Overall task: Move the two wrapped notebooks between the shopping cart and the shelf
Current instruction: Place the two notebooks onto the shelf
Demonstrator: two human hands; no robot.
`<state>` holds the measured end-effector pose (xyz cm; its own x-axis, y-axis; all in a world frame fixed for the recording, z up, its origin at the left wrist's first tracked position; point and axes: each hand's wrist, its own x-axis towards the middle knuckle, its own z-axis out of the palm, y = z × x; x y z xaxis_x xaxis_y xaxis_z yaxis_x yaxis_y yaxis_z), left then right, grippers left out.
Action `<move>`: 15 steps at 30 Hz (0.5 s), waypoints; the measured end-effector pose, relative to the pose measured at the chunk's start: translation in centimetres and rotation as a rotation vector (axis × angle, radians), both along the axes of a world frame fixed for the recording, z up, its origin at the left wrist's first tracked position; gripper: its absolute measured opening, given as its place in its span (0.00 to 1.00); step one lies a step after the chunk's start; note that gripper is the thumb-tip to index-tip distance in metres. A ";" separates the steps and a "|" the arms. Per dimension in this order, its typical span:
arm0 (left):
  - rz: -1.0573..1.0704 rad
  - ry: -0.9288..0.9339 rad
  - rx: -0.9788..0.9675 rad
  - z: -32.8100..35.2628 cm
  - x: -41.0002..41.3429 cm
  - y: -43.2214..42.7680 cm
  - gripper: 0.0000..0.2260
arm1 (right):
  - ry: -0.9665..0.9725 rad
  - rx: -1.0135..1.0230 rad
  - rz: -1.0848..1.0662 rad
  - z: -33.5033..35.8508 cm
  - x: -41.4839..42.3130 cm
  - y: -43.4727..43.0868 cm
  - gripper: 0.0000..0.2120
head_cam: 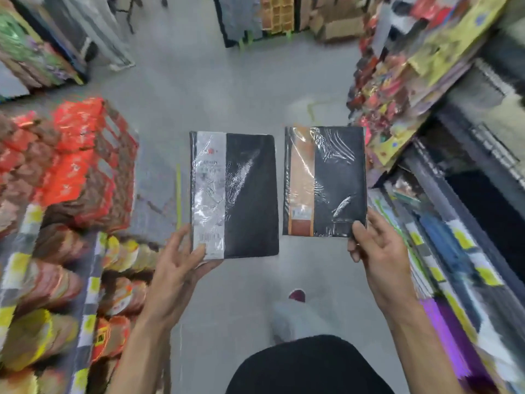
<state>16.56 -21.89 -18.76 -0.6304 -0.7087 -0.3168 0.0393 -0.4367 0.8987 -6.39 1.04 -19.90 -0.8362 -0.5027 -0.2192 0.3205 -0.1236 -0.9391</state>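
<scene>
Head view: left hand (179, 268) pinches grey-labelled notebook (244, 194), right hand (380, 251) orange-labelled notebook (338, 180); fingers curled, print illegible.

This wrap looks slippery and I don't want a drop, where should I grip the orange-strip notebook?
Probably the long right edge of the orange-strip notebook, near mid-height, coming from the right, thumb on the cover, fingers behind. It is thin and flat, its wrap glossy, and the right hand pinches only its lower right corner.

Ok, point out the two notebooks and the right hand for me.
Grey-band notebook (250, 194), head view, on its black cover.
Orange-band notebook (339, 177), head view, on its black cover.
Right hand (380, 251), head view, middle of the hand.
</scene>
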 end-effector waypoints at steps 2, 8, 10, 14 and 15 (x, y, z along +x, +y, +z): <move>-0.051 -0.011 0.031 0.2 -4.1 -2.4 0.22 | -0.003 0.008 -0.072 -0.3 -1.9 -0.5 0.38; -0.316 -0.034 0.037 0.1 -16.1 -6.8 0.16 | -0.045 0.011 -0.310 -0.4 -6.8 -0.1 0.33; -0.406 -0.050 0.040 -0.3 -19.2 -7.3 0.15 | -0.077 0.025 -0.390 -0.5 -7.7 0.6 0.24; -0.599 -0.093 0.055 -1.3 -25.1 -8.3 0.17 | -0.106 0.073 -0.566 -0.7 -8.2 1.7 0.22; -0.650 -0.108 0.046 -1.5 -26.6 -8.5 0.16 | -0.108 0.079 -0.613 -0.7 -8.1 1.9 0.27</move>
<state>-10.00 -30.44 -20.30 -0.8883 -0.1793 -0.4228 -0.3342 -0.3790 0.8629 -14.51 2.92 -20.57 -0.9383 0.0823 -0.3358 0.3073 -0.2466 -0.9191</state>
